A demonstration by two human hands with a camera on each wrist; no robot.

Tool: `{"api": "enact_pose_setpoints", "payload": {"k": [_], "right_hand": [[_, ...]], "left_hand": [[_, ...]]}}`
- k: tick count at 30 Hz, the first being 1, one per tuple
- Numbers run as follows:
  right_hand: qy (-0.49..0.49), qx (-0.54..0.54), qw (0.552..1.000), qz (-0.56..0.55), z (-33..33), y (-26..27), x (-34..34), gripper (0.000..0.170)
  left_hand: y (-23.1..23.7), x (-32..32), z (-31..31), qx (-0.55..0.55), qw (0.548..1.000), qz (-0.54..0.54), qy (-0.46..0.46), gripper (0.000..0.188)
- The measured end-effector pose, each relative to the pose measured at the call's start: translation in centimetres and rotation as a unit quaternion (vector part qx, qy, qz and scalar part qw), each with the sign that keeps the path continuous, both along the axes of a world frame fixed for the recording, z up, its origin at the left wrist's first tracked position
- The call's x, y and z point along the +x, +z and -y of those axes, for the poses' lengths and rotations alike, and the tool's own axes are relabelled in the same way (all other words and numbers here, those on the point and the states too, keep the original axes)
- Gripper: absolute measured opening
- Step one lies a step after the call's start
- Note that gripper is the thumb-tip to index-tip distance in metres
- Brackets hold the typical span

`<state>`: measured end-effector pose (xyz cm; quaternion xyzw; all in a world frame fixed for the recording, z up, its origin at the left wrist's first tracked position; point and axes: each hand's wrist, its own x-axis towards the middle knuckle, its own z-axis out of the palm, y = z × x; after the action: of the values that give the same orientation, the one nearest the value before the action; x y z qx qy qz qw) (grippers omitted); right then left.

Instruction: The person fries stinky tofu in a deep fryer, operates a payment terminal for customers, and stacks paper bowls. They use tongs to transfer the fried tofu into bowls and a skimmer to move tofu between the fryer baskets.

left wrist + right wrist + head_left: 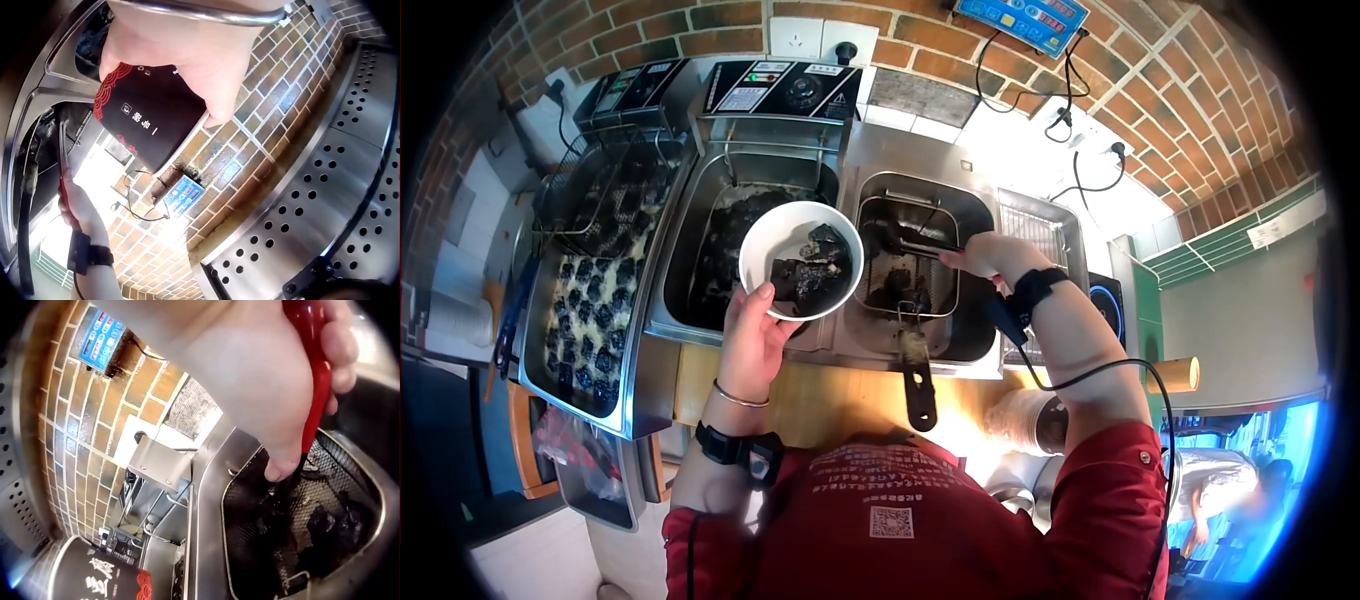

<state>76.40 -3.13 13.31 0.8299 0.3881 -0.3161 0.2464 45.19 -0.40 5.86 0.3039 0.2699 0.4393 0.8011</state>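
My left hand (755,330) holds a paper bowl (762,240), white inside, with a black and red printed outside in the left wrist view. Dark fried chunks (825,275) lie in the bowl, which is tipped toward the camera over the middle fryer. My right hand (997,258) grips red-handled tongs (315,381) that point down into a wire fryer basket (369,534). Several black chunks (322,522) sit on the mesh there, close to the tongs. The tips of the tongs are lost in the dark basket in the right wrist view.
The middle fryer vat (670,300) contains dark pieces in oil. At left, a long tray (625,375) holds many black cubes in foamy oil. The basket's handle (918,390) sticks out toward me. A wire rack (1040,235) lies right of the basket; a brick wall (960,80) stands behind.
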Motion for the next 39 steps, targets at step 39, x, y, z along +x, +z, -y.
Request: {"api": "enact_pose_setpoints", "payload": {"k": [39], "right_hand": [[0.215,0.13,0.963,-0.1,9.8,17.3,-0.7,0.061]], "left_hand": [[-2.5,-0.2,-1.7,-0.064,0.992,0.07,-0.088,0.039]]}}
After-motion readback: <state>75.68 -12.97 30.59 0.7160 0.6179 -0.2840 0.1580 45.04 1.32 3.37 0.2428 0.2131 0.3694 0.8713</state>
